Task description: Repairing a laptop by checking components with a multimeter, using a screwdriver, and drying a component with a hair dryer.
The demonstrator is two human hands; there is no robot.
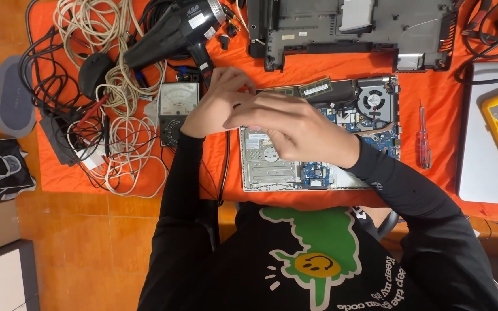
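Tabletop (pixel 329 63): orange-covered, strewn with cables, a hair dryer (pixel 174 31), an analog multimeter (pixel 177 106).
Opened laptop (pixel 324 138): lies bare under the hands; stiff but fragile, best held by its edges.
Left hand (pixel 217 101): fingers curled; contents hidden.
Right hand (pixel 298 129): laid across the left, covering the board; grip cannot be told.
Screwdriver (pixel 423 138): well apart, right.

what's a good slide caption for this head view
Both hands, left hand and right hand, meet over an opened laptop on an orange table, beside tangled cables.
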